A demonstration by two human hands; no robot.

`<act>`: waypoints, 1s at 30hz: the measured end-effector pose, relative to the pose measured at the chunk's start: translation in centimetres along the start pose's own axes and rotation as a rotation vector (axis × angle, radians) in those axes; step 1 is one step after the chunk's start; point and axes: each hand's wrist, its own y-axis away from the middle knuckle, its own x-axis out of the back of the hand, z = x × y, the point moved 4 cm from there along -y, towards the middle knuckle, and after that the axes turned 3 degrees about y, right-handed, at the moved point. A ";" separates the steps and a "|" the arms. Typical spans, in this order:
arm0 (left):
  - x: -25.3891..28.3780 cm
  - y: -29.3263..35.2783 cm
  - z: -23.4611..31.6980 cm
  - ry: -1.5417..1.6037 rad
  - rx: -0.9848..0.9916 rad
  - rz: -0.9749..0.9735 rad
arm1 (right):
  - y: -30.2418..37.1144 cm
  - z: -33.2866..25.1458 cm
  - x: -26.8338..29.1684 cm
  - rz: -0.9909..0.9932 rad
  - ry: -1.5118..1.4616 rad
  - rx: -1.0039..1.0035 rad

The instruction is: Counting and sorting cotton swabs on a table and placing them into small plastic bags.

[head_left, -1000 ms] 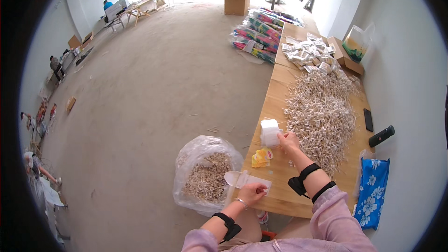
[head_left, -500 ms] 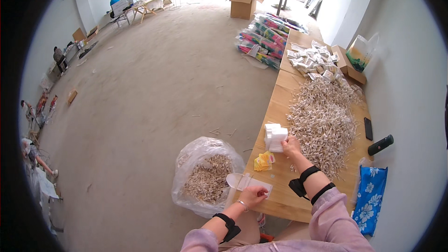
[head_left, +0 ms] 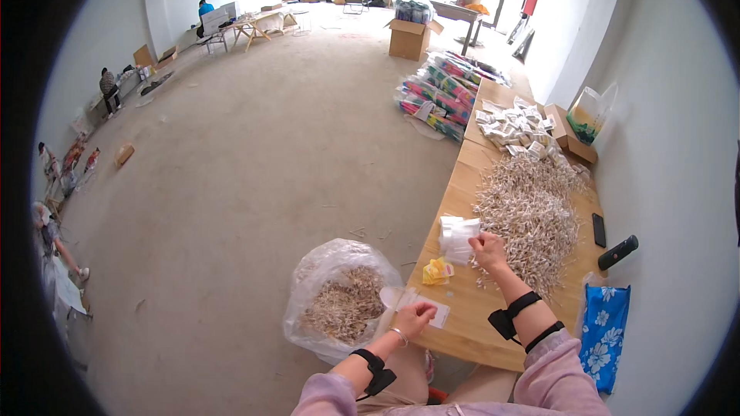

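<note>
On the wooden table's left part lies a stack of clear plastic bags (head_left: 455, 240). My right hand (head_left: 487, 251) pinches the right edge of a plastic bag at this stack. Beside it spreads a large heap of cotton swabs (head_left: 528, 212). At the table's near left corner, my left hand (head_left: 415, 319) has its fingertips drawn together. What they hold, if anything, is too small to make out. A flat white card (head_left: 439, 315) lies by those fingers, and a translucent rounded piece (head_left: 390, 297) juts over the table edge. Small yellow packets (head_left: 438, 271) rest between my hands.
A large clear sack (head_left: 297, 312) of cotton swabs stands on the floor left of the table (head_left: 482, 339). Filled white packets (head_left: 512, 125) lie at the far end. A phone (head_left: 599, 229), a dark cylinder (head_left: 618, 253) and a blue flowered pouch (head_left: 605, 339) line the right side.
My right hand has shifted slightly, pulling at the edge of a bag on the stack. My left hand has risen a little from the card. The whole view has tilted upward.
</note>
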 end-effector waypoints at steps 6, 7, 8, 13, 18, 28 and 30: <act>5.3 0.0 6.1 0.468 -0.004 0.232 | 6.9 -8.2 -1.8 -0.398 -0.760 0.046; 5.9 0.2 7.5 0.510 -0.073 0.269 | 7.9 -8.8 -1.8 -0.404 -0.773 0.059; 6.3 0.5 8.6 0.547 -0.146 0.301 | 8.6 -9.5 -1.8 -0.415 -0.761 0.097; 7.6 3.0 9.6 0.359 -0.250 0.412 | 12.8 -10.7 -1.2 -0.387 -0.647 0.259; 5.5 4.3 10.1 0.299 -0.126 0.426 | 15.1 -7.9 -1.7 -0.491 -0.880 0.122; 4.8 5.1 10.0 0.373 0.026 0.728 | 10.5 0.5 -4.3 -0.294 -0.979 0.069; 5.5 6.5 10.0 0.376 0.014 0.769 | 8.1 1.9 -4.6 -0.246 -0.925 0.031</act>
